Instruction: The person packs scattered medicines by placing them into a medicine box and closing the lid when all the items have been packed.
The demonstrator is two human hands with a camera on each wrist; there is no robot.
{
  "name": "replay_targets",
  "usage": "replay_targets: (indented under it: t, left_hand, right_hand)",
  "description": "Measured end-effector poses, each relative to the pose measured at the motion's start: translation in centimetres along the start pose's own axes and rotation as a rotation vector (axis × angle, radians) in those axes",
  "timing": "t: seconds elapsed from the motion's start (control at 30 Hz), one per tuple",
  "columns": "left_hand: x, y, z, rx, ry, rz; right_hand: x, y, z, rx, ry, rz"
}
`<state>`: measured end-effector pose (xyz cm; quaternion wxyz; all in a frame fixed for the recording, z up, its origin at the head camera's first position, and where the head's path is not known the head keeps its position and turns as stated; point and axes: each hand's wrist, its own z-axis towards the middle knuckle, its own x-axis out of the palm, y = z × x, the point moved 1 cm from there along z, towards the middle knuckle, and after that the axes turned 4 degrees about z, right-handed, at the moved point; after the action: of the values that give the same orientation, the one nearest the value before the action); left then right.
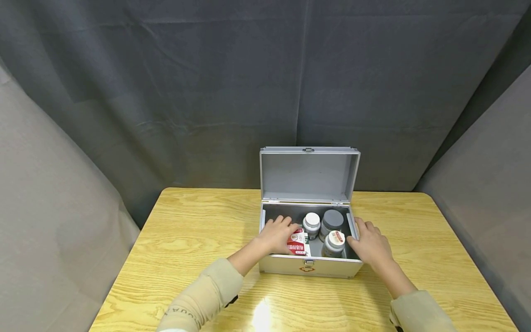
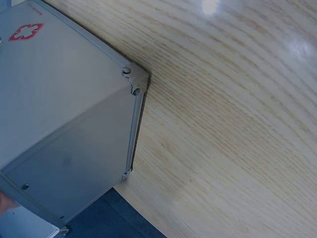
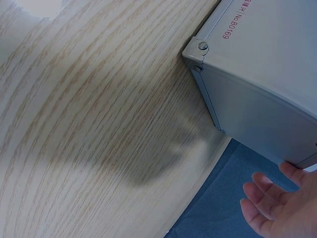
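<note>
A silver first-aid case (image 1: pixel 269 265) stands on the table with its lid (image 1: pixel 309 175) raised. My left hand (image 1: pixel 278 235) reaches over its left side and holds a red and white medicine box (image 1: pixel 297 243) between thumb and fingers; the hand covers part of the box. In the left wrist view only a bit of that hand (image 2: pixel 6 202) shows at the rim. To the right inside are a small white-capped bottle (image 1: pixel 311 223), a grey-lidded jar (image 1: pixel 333 220) and a bottle with a labelled white cap (image 1: pixel 334 243). My right hand (image 1: pixel 371 242) rests at the right rim, fingers loosely bent.
The wooden table (image 1: pixel 199 226) carries the case towards its back edge. A dark grey curtain (image 1: pixel 207 92) hangs behind, and pale cloth walls (image 1: pixel 54 207) stand at both sides. A latch (image 1: pixel 309 263) sits on the case's front, above a red cross mark.
</note>
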<state>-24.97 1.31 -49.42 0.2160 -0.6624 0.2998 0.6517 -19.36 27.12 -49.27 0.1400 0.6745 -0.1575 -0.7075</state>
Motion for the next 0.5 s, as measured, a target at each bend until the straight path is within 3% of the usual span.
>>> replay_targets:
  t: [0.5]
  left_hand:
    - [0.19, -0.02, 0.01, -0.013, 0.013, 0.001]
  right_hand:
    - [0.16, -0.16, 0.09, 0.005, -0.007, 0.002]
